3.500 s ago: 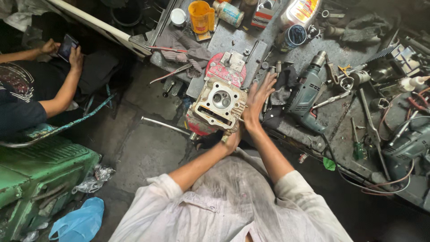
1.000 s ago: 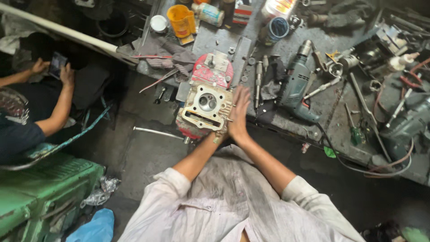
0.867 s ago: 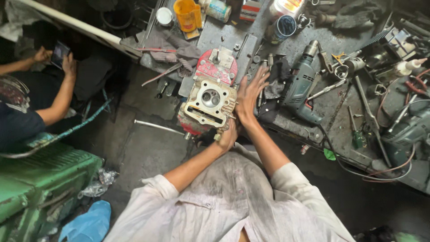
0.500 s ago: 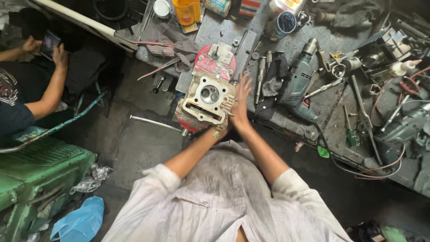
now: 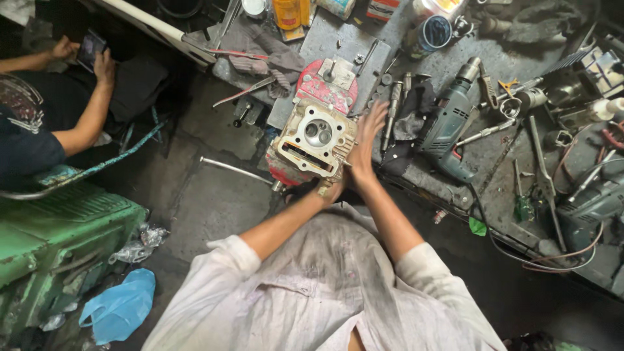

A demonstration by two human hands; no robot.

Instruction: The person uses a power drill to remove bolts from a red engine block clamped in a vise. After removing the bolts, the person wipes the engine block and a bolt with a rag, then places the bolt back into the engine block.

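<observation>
A pale metal engine cylinder head (image 5: 314,141) with a round chamber sits in a red bench vise (image 5: 323,88) at the edge of a workbench. My left hand (image 5: 330,190) grips its near lower corner from below. My right hand (image 5: 364,142) lies flat along its right side, fingers spread and pointing away from me. My sleeves are dirty white.
The workbench (image 5: 455,149) is strewn with a grey electric drill (image 5: 450,129), wrenches, rags, cans and cables. The vise handle bar (image 5: 237,171) sticks out left. Another person (image 5: 39,123) sits at the left holding a phone. A green metal machine (image 5: 58,227) and blue bag (image 5: 120,312) lie lower left.
My hands stay on the cylinder head while the view shifts slightly. The right hand's fingers have spread and flattened along its side. The person at left keeps holding the phone.
</observation>
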